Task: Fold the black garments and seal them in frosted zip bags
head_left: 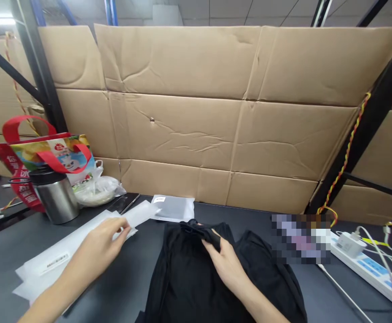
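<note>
A black garment (196,273) lies bunched at the front middle of the dark table. My right hand (228,264) is closed on its upper edge, with a fold of the cloth between thumb and fingers. To the left, my left hand (105,242) is raised over white translucent plastic bags (61,255), its thumb and fingertips pinched together near a bag's upper end. Whether anything thin is in that pinch is too small to tell. A barcode label shows on the bags. Behind the garment lies a flat packet (173,208) in a frosted bag.
On the left stand a steel flask (56,197) and a red, colourful bag (64,152), beside a clear plastic bag (100,190) and a dark phone (124,202). A white power strip (377,269) with cables lies right. Cardboard (182,112) walls the back.
</note>
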Demonstrator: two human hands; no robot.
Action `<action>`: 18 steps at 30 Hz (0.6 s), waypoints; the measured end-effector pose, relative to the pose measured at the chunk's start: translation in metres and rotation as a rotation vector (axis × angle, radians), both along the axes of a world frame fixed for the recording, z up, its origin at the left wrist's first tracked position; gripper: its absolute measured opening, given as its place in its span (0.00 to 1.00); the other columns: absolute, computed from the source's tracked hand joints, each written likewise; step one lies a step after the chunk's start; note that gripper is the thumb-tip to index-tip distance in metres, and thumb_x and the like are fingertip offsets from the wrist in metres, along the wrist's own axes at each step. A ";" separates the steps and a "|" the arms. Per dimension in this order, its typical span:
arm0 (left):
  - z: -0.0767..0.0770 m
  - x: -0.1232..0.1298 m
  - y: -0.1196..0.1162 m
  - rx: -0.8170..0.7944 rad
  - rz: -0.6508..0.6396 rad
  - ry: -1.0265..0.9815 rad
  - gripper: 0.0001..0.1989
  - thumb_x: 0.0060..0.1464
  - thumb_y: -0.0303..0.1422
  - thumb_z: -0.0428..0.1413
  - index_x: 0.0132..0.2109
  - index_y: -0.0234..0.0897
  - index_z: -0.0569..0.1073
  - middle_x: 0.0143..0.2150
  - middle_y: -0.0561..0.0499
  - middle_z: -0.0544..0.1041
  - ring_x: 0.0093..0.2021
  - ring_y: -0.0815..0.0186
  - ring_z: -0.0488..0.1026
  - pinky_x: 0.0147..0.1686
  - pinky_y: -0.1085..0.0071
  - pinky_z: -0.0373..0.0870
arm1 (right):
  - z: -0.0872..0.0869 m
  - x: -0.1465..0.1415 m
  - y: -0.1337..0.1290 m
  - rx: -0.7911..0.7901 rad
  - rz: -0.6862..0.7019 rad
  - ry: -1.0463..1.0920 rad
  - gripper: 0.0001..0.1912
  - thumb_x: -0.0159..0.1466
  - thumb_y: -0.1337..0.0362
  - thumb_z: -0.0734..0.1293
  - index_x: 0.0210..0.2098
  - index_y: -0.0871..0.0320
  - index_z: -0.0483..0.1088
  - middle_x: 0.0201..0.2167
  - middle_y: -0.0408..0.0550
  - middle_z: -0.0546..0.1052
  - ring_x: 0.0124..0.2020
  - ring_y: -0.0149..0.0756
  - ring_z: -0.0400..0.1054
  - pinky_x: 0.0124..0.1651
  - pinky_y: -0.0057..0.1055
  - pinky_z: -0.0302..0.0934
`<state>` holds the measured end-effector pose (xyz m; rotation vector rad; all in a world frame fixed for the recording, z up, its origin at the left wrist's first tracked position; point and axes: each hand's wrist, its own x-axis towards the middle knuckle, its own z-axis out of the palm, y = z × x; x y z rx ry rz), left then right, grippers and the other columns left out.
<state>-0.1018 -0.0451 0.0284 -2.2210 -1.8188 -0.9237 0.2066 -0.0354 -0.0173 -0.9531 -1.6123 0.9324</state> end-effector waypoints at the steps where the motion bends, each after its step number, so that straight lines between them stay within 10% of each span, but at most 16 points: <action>1: 0.003 0.021 0.000 -0.016 -0.046 -0.040 0.13 0.58 0.41 0.46 0.32 0.40 0.69 0.30 0.52 0.73 0.32 0.61 0.70 0.33 0.70 0.63 | 0.002 0.005 0.002 -0.052 -0.062 0.091 0.19 0.66 0.57 0.61 0.53 0.58 0.70 0.51 0.50 0.75 0.56 0.45 0.66 0.61 0.45 0.56; 8: -0.020 0.136 0.003 -0.502 -0.400 -0.402 0.06 0.49 0.30 0.49 0.25 0.38 0.66 0.24 0.55 0.67 0.28 0.64 0.64 0.29 0.71 0.57 | 0.010 0.046 0.005 -0.086 -0.499 0.309 0.24 0.63 0.50 0.63 0.52 0.59 0.70 0.52 0.51 0.75 0.56 0.45 0.65 0.61 0.40 0.56; 18: -0.038 0.141 0.022 -0.806 -0.456 -0.628 0.06 0.40 0.30 0.49 0.24 0.35 0.70 0.18 0.57 0.64 0.18 0.70 0.57 0.20 0.73 0.53 | 0.003 0.036 -0.020 0.442 -0.044 -0.215 0.27 0.64 0.73 0.57 0.62 0.50 0.59 0.64 0.46 0.60 0.64 0.39 0.53 0.66 0.44 0.49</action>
